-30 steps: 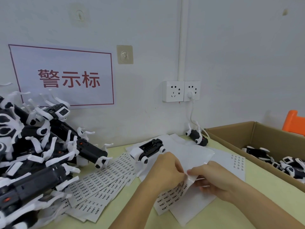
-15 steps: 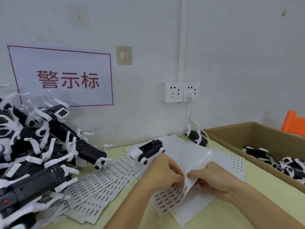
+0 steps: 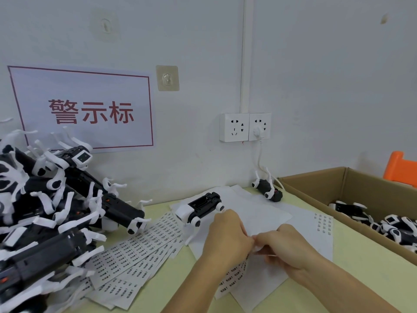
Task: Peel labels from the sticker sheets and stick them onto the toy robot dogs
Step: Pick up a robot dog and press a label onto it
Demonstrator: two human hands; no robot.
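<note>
Both hands meet over the sticker sheet (image 3: 232, 277) near the front of the desk (image 3: 361, 279). The left hand (image 3: 228, 239) and right hand (image 3: 287, 246) each close a narrow grip on the sheet's upper edge, fingertips nearly touching; whether 1 label is already lifted I cannot tell. The nearest toy robot dog (image 3: 199, 207) lies on its back just beyond the left hand, up and to the left, its long axis running left-to-right. The left hand is nearer to it.

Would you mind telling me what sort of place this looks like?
Probably a toy factory labelling bench: a heap of toy robot dogs, fanned sticker sheets on the table, and a cardboard box holding more dogs.
</note>
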